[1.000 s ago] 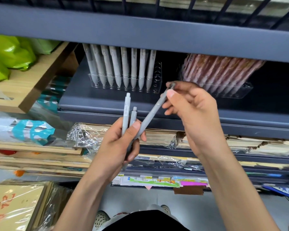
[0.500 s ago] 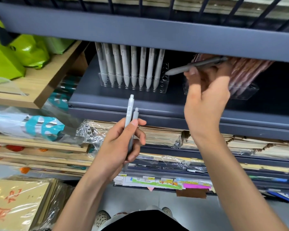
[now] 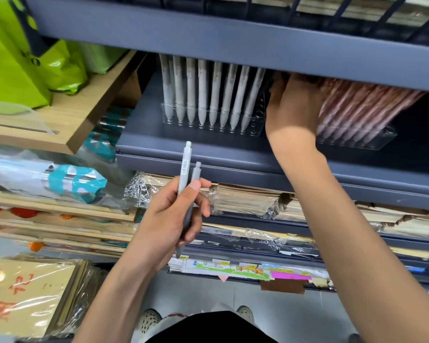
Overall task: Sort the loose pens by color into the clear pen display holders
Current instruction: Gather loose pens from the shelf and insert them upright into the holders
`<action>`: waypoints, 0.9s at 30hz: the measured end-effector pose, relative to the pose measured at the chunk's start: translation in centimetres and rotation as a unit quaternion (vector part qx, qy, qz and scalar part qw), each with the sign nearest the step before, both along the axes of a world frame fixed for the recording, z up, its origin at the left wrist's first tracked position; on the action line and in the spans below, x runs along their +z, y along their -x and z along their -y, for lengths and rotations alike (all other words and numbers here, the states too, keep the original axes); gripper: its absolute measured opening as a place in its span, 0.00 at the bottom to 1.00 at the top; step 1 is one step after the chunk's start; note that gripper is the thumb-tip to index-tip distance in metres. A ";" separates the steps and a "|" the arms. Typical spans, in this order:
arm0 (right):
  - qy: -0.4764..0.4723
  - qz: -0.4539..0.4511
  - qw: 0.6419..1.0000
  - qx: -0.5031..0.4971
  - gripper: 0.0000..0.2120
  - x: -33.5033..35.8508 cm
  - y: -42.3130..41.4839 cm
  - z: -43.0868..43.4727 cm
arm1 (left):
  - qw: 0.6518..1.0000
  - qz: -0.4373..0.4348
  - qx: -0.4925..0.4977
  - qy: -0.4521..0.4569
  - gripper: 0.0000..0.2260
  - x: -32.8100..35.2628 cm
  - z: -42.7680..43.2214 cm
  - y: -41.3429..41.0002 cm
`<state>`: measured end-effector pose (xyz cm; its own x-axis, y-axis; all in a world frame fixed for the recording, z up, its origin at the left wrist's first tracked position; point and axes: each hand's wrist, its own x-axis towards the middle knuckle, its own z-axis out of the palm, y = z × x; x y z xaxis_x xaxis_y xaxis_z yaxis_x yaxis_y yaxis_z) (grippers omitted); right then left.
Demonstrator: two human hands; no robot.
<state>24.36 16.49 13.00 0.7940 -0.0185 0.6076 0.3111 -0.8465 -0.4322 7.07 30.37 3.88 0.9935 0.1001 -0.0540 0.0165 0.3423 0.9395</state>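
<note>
My left hand (image 3: 169,219) grips two grey pens (image 3: 185,169) upright in front of the shelf; the lighter one carries a barcode sticker. A clear holder (image 3: 208,126) on the dark shelf (image 3: 149,144) has a row of several grey pens (image 3: 202,95) standing in it, with free holes at its right end. To the right, a second clear holder (image 3: 357,143) is packed with pink pens (image 3: 362,107). My right hand (image 3: 292,105) reaches into the gap between the two holders. Its fingers are hidden behind the upper shelf's front edge (image 3: 233,40), and no pen shows in it.
Green bags (image 3: 22,70) sit on a wooden board (image 3: 67,115) at upper left. Plastic-wrapped paper stacks (image 3: 245,199) fill the shelves below. Brown wrapped sheets (image 3: 30,293) lie at lower left. My shoes (image 3: 149,320) stand on the grey floor.
My right hand pulled one grey pen out of my left hand's bundle and carried it up to the shelf, then went deeper between the holders. That pen is out of sight now.
</note>
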 end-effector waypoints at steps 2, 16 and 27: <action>0.039 -0.009 0.999 0.006 0.13 0.4 -0.3 0.1 | 1.000 -0.004 0.003 -0.003 0.11 -0.1 -0.2 0.1; -0.096 -0.123 0.986 0.050 0.12 0.3 0.1 1.5 | 1.000 -0.019 -0.022 0.010 0.15 0.3 -0.3 0.2; -0.244 -0.329 0.867 0.285 0.04 -2.5 8.3 4.0 | 0.993 0.011 -0.094 -0.071 0.13 0.3 2.9 -1.3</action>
